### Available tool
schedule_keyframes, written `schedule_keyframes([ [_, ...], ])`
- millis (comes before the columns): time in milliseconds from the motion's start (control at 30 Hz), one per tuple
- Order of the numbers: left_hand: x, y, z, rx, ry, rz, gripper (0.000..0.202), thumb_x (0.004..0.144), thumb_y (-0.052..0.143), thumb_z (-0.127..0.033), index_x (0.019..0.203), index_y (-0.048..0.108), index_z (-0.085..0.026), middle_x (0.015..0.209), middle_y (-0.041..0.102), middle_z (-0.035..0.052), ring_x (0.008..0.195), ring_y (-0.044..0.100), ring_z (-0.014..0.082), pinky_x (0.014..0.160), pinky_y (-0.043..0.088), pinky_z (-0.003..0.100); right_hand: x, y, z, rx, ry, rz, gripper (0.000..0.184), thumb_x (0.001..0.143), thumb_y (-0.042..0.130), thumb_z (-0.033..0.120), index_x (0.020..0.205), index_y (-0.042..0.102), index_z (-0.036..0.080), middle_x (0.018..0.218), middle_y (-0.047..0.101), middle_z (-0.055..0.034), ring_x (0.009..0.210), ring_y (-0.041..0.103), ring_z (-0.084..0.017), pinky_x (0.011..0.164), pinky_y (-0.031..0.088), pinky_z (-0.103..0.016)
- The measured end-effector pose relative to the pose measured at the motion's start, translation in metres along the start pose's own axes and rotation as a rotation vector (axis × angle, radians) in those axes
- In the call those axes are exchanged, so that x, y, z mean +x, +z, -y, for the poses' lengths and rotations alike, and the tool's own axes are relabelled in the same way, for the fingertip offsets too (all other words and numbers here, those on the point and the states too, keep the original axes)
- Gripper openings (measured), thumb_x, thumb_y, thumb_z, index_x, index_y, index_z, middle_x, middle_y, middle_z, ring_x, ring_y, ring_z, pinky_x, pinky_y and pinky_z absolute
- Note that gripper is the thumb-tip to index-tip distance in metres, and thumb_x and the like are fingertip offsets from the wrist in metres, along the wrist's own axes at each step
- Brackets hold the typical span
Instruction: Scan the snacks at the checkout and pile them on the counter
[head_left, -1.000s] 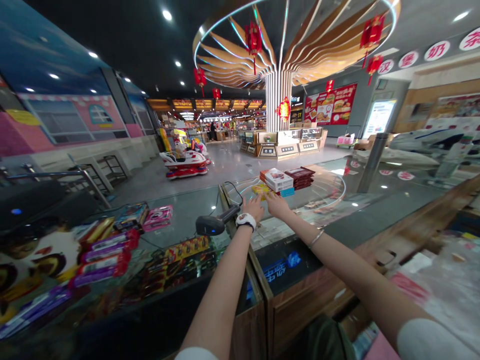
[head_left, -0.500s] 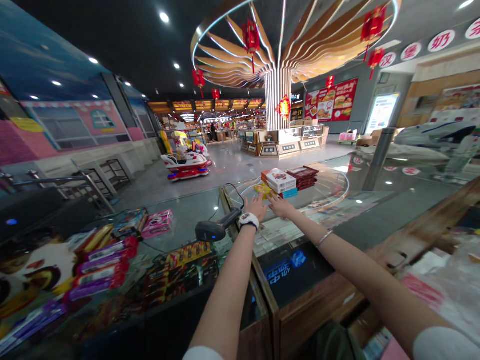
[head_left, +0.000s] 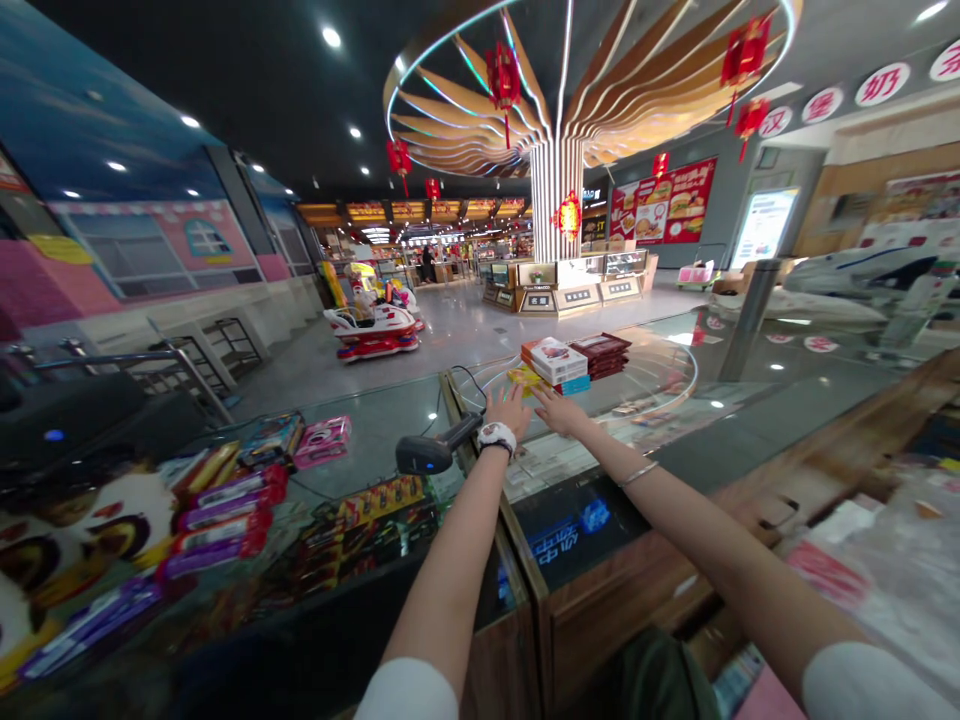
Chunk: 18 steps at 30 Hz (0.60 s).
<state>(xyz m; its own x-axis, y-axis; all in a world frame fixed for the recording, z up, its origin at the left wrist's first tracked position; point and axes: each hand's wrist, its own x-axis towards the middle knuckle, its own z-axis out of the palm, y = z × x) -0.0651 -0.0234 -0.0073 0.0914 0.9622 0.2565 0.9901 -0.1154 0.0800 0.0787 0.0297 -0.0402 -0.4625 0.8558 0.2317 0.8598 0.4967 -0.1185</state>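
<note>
My left hand, with a white watch on its wrist, reaches over the glass counter with its fingers spread. My right hand is close beside it, fingers stretched forward. Both sets of fingertips are at the near edge of a small yellow packet; whether they press on it I cannot tell. Just beyond lie a white box on top of a blue box, and a stack of dark red-brown packs to their right. A black barcode scanner rests left of my left wrist.
Purple and red candy packs and a pink pack cover the left glass counter. Clear plastic bags lie at the lower right. A grey post rises behind the counter. A kiddie ride stands on the floor beyond.
The view has shifted slightly, and my right forearm sits a little further left. Both hands stay by the yellow packet, and the boxes look unmoved on the counter.
</note>
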Motion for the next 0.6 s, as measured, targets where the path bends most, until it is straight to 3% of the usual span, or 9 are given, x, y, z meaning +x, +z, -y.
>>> schedule_keyframes([
  [167,-0.022,-0.013,-0.005,0.113,0.001,-0.061,0.062,0.090,0.049,-0.022,0.152,0.039,-0.016,0.162,0.033,0.0109,0.151,0.026,0.0316,0.126,0.008,0.054,-0.014,-0.012,0.006,0.021,-0.053,-0.072,0.063,0.098,0.049,0.029,0.157,0.029,0.022,0.161,0.034,-0.0129,0.143,0.042,-0.025,0.110,0.043,-0.041],
  [333,-0.052,-0.037,-0.008,0.135,0.055,-0.130,0.062,0.090,0.048,-0.021,0.151,0.040,-0.013,0.162,0.032,0.0116,0.151,0.026,0.0314,0.126,0.009,0.054,-0.032,-0.027,0.026,-0.028,-0.135,-0.144,0.069,0.096,0.055,0.037,0.157,0.029,0.022,0.162,0.033,-0.0115,0.143,0.042,-0.027,0.111,0.042,-0.043],
  [600,-0.104,-0.080,0.017,0.129,0.007,-0.219,0.056,0.093,0.041,-0.024,0.149,0.043,-0.017,0.161,0.036,0.0078,0.150,0.029,0.0278,0.127,0.012,0.051,-0.059,-0.051,0.080,0.008,-0.233,-0.279,0.068,0.095,0.053,0.040,0.155,0.034,0.017,0.161,0.034,-0.0127,0.146,0.037,-0.028,0.116,0.035,-0.044],
])
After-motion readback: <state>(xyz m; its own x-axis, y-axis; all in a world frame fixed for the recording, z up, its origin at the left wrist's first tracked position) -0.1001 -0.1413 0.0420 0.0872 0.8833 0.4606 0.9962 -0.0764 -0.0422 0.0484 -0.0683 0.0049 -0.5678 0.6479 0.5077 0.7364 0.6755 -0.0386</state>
